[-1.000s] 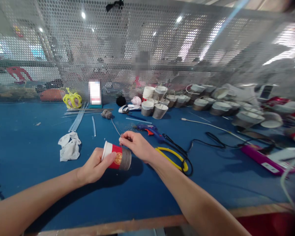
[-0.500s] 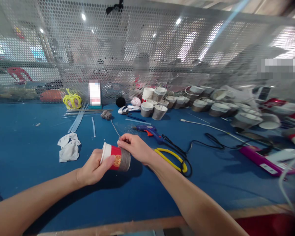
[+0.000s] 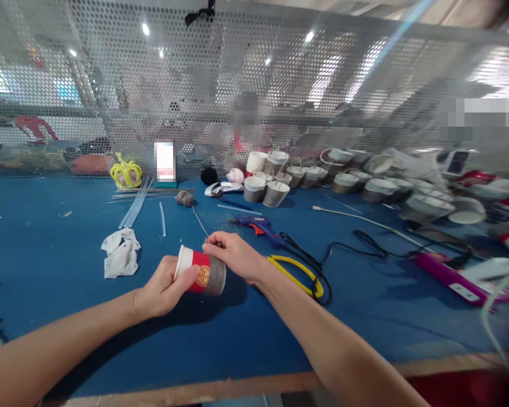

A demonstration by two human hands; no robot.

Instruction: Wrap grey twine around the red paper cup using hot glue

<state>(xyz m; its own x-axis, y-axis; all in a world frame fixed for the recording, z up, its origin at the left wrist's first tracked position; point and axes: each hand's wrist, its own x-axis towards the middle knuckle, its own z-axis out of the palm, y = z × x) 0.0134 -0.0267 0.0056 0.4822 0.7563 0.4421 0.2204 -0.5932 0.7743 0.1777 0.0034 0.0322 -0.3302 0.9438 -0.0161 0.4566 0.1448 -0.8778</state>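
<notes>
My left hand (image 3: pixel 164 287) is wrapped round a red and white paper cup (image 3: pixel 200 259), held tilted on its side with its white rim to the left. Grey yarn (image 3: pixel 216 276) is wound closely over the base half of the cup. At the cup's upper side, my right hand (image 3: pixel 231 252) pinches the grey yarn strand, which runs back to a small grey yarn ball (image 3: pixel 184 198) on the table. The tips of the right fingers are partly hidden by the hand.
A blue glue gun (image 3: pixel 261 226) with a black cord lies beyond my right hand, near yellow-handled pliers (image 3: pixel 297 276). Several yarn-wrapped cups (image 3: pixel 275 194) stand at the back right. Crumpled white material (image 3: pixel 121 254), glue sticks (image 3: pixel 136 206) and a purple power strip (image 3: pixel 453 277) lie around.
The cup has turned slightly in my left hand, its gold mark shifting a little. Both hands keep nearly the same place, and the view has moved very slightly.
</notes>
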